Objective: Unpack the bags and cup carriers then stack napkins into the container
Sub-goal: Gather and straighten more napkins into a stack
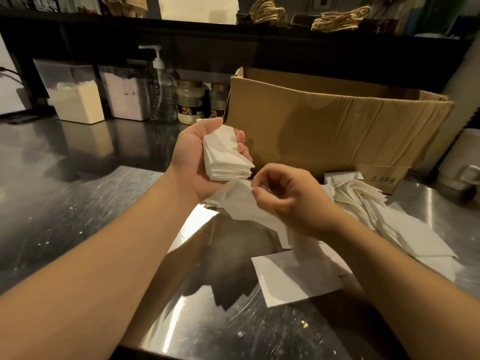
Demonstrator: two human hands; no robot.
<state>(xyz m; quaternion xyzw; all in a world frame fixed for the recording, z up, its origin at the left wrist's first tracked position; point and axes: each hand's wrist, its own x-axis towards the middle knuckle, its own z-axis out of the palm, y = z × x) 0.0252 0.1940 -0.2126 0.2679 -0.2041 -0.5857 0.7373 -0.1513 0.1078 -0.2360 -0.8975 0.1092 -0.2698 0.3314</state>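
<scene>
Table: steel, scratched, glare patches; near edge cut off by the frame bottom; bare room on the left half.
Loose napkins: white sheets scattered flat on the right, one square nearest the viewer, others partly under the right forearm.
Right hand: fingers curled, pinching the top edge of a single napkin that hangs down toward the table; fingertips blurred.
Left hand: palm up, raised above the table, fingers cupped round a napkin stack; stack edges roughly squared.
Napkin heap: fanned and untidy, right of the right hand, just in front of the box.
Cardboard box: open top, creased front wall; inside hidden; print at lower right corner partly readable.
Back row: two clear bins, pump bottle, two jars, standing against the rear wall left of the box.
Shelf: dark, contents dim; coiled twine-like bundles hard to identify.
Far right: pale vessel, cut off by the frame.
</scene>
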